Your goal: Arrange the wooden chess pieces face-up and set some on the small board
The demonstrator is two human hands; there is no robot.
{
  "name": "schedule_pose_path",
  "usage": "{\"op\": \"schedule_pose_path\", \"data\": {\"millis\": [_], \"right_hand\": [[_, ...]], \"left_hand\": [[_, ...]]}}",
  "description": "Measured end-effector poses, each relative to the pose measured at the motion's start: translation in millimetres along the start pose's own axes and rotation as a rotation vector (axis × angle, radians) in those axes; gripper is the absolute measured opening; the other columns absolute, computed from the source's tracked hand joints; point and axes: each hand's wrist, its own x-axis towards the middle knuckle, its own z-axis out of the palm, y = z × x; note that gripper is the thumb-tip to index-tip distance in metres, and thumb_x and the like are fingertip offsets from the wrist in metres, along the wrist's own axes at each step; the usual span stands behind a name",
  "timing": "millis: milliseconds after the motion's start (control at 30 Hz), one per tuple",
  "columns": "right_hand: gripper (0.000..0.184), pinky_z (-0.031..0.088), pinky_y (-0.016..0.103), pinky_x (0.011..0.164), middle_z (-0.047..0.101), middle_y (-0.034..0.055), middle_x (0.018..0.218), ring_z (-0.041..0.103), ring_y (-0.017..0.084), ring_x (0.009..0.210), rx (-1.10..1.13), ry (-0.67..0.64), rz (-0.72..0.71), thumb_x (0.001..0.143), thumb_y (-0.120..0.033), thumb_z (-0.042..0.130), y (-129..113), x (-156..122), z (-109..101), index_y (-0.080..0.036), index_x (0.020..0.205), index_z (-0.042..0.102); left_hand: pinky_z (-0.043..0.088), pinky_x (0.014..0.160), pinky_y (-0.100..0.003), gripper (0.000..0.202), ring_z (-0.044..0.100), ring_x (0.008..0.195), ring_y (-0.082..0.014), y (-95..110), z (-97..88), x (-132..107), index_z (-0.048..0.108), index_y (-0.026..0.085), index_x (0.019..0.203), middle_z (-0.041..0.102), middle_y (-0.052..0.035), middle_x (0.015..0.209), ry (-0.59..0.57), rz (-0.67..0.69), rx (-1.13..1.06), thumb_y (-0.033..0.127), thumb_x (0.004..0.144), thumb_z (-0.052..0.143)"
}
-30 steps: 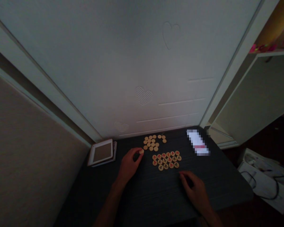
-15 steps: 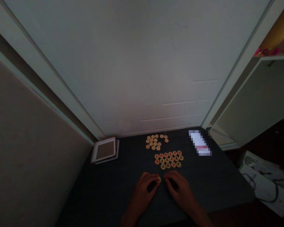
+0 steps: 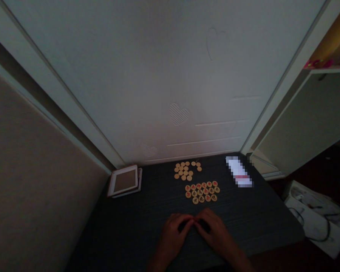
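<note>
My left hand (image 3: pixel 174 231) and my right hand (image 3: pixel 211 229) meet at their fingertips above the near part of the dark table. Both are closed in a pinch, and the xiangqi piece seen in my left fingers a moment ago is hidden between them. Just beyond lie face-up xiangqi pieces (image 3: pixel 200 193) in three rows, marked with red and black characters. Farther back is a loose group of plain-faced round wooden pieces (image 3: pixel 181 172), with a few more (image 3: pixel 198 164) slightly to their right.
Framed flat items (image 3: pixel 126 179) are stacked at the table's left edge. A blurred white packet or sheet (image 3: pixel 239 171) lies at the back right. The dark table (image 3: pixel 124 223) backs onto a white panel (image 3: pixel 130 94). Off its right side sits a white box with a cable (image 3: pixel 323 226).
My hands have come together, fingertips now touching. The piece held in my left fingers has gone out of sight between them. The laid-out pieces have not moved.
</note>
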Motion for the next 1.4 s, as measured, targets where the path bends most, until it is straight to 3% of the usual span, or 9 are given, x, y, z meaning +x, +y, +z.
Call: {"op": "schedule_pose_path", "data": {"millis": [167, 267, 467, 733, 1000, 1200, 1400], "right_hand": [[0.013, 0.055, 0.031, 0.086, 0.071, 0.0038, 0.102, 0.068, 0.020, 0.094, 0.056, 0.021, -0.002, 0.098, -0.026, 0.062, -6, 2, -4, -0.026, 0.110, 0.067], [0.021, 0.056, 0.031, 0.085, 0.071, 0.0034, 0.103, 0.068, 0.020, 0.095, 0.043, 0.031, -0.015, 0.094, -0.028, 0.069, -7, 2, -4, -0.027, 0.115, 0.066], [0.020, 0.057, 0.032, 0.085, 0.071, 0.0036, 0.103, 0.069, 0.020, 0.095, 0.032, 0.047, -0.043, 0.095, -0.028, 0.068, -4, -1, -1, -0.028, 0.116, 0.066], [0.032, 0.060, 0.033, 0.092, 0.073, 0.0061, 0.114, 0.071, 0.021, 0.103, 0.067, 0.095, -0.108, 0.097, -0.022, 0.062, 1, -2, 1, -0.029, 0.128, 0.063], [0.026, 0.061, 0.034, 0.089, 0.074, 0.0068, 0.109, 0.072, 0.022, 0.099, 0.096, 0.052, -0.074, 0.095, -0.027, 0.068, -2, -3, -1, -0.028, 0.121, 0.068], [0.029, 0.059, 0.036, 0.093, 0.074, 0.0068, 0.114, 0.071, 0.022, 0.103, 0.128, 0.066, -0.026, 0.098, -0.030, 0.064, -2, -2, -2, -0.029, 0.127, 0.067], [0.029, 0.059, 0.036, 0.095, 0.075, 0.0075, 0.115, 0.072, 0.023, 0.105, 0.162, 0.053, 0.016, 0.100, -0.034, 0.061, -2, 0, -4, -0.028, 0.128, 0.068]], "left_hand": [[0.059, 0.085, -0.031, 0.020, 0.077, 0.093, -0.0233, 10, 7.5, 6, 0.076, 0.026, 0.101, 0.082, -0.0027, 0.098, 0.067, -0.161, -0.252, 0.038, 0.096, 0.062], [0.060, 0.083, -0.029, 0.023, 0.078, 0.091, -0.0230, 13, 9.1, 7, 0.076, 0.023, 0.100, 0.082, -0.0037, 0.096, 0.071, -0.173, -0.351, 0.041, 0.096, 0.062], [0.059, 0.086, -0.029, 0.022, 0.077, 0.094, -0.0226, 12, 7.8, 4, 0.075, 0.024, 0.102, 0.082, -0.0045, 0.101, 0.039, -0.149, -0.348, 0.040, 0.096, 0.062], [0.060, 0.082, -0.030, 0.019, 0.077, 0.087, -0.0219, 16, 10.1, 5, 0.067, 0.021, 0.097, 0.081, -0.0048, 0.091, 0.051, -0.153, -0.439, 0.040, 0.092, 0.069], [0.061, 0.075, -0.028, 0.021, 0.078, 0.079, -0.0215, 17, 9.3, 5, 0.068, 0.022, 0.086, 0.081, -0.0029, 0.083, 0.050, -0.176, -0.387, 0.042, 0.091, 0.070], [0.059, 0.077, -0.027, 0.021, 0.078, 0.078, -0.0197, 19, 4.3, 5, 0.071, 0.021, 0.097, 0.081, -0.0025, 0.082, 0.025, -0.155, -0.424, 0.040, 0.097, 0.062], [0.060, 0.084, -0.029, 0.023, 0.077, 0.084, -0.0196, 20, 3.8, 4, 0.069, 0.021, 0.112, 0.081, -0.0052, 0.098, -0.020, -0.131, -0.459, 0.038, 0.098, 0.062]]}}
